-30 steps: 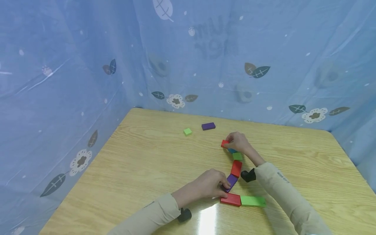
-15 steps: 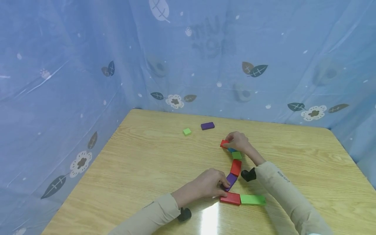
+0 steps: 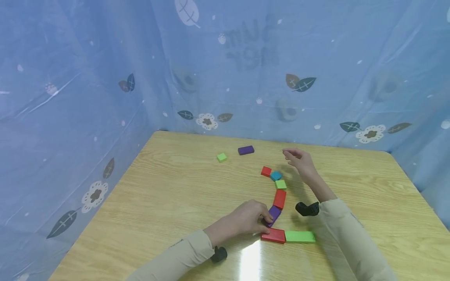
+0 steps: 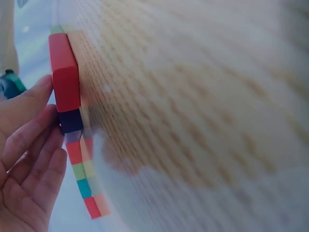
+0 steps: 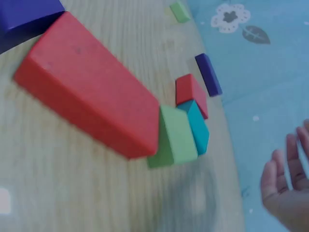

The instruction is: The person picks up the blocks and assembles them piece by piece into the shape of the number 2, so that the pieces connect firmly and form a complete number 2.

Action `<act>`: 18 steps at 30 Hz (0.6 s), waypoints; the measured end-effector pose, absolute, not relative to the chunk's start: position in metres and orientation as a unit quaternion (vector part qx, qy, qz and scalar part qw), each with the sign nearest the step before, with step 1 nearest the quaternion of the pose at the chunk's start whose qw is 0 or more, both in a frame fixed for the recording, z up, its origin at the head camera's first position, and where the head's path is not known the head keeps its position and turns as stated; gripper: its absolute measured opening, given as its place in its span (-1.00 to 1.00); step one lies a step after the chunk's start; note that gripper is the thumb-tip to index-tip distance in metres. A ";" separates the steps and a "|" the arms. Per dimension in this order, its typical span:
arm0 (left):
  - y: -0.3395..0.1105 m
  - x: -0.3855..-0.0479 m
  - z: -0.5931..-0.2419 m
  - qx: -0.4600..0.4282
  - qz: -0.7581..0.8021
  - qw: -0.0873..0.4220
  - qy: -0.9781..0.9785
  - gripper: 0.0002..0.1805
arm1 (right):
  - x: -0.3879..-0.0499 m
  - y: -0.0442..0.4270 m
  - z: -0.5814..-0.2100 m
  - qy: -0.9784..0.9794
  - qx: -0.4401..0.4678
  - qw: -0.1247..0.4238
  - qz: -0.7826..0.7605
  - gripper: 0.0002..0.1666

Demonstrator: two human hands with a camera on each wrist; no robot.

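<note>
My left hand (image 3: 247, 218) rests at the near end of a curved row of blocks. Its thumb touches the corner of a red rectangular block (image 3: 274, 235), and its forefinger lies on a purple block (image 3: 274, 215); the other fingers are partly hidden in the head view. Raised over the table, right of the row's far end, my right hand (image 3: 300, 162) holds nothing. Nearest to it are a small red block (image 3: 266, 171), a blue block (image 3: 275, 176) and a small green block (image 3: 280, 184). A longer red block (image 3: 279, 199) links these to the purple one.
A long green block (image 3: 300, 237) touches the near red block on the right. Toward the back lie a loose purple block (image 3: 246, 150) and a small light green block (image 3: 222, 157). A blue patterned curtain (image 3: 225, 78) borders the wooden table (image 3: 168, 187).
My right hand has let go of the small red block and moved up and to the right. The left hand keeps its place at the near blocks.
</note>
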State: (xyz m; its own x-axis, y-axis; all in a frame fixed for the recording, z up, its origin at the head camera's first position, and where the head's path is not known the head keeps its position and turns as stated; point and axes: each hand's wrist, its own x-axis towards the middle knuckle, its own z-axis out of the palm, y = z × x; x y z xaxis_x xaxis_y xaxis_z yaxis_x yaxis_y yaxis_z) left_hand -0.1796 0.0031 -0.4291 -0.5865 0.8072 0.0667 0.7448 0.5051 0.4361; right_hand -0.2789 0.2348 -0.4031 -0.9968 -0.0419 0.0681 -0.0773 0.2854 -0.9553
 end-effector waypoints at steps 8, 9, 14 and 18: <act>0.002 -0.180 -0.428 0.447 0.203 0.067 0.869 -0.72 | -0.263 0.248 -0.411 -0.750 0.048 0.055 0.657 -0.71; 0.002 -0.180 -0.428 0.446 0.202 0.068 0.869 -0.72 | -0.260 0.249 -0.411 -0.748 0.050 0.058 0.659 -0.70; 0.002 -0.180 -0.428 0.446 0.203 0.065 0.869 -0.72 | -0.247 0.253 -0.410 -0.745 0.058 0.064 0.662 -0.68; 0.003 -0.180 -0.428 0.448 0.207 0.064 0.868 -0.72 | -0.238 0.256 -0.409 -0.744 0.072 0.074 0.660 -0.70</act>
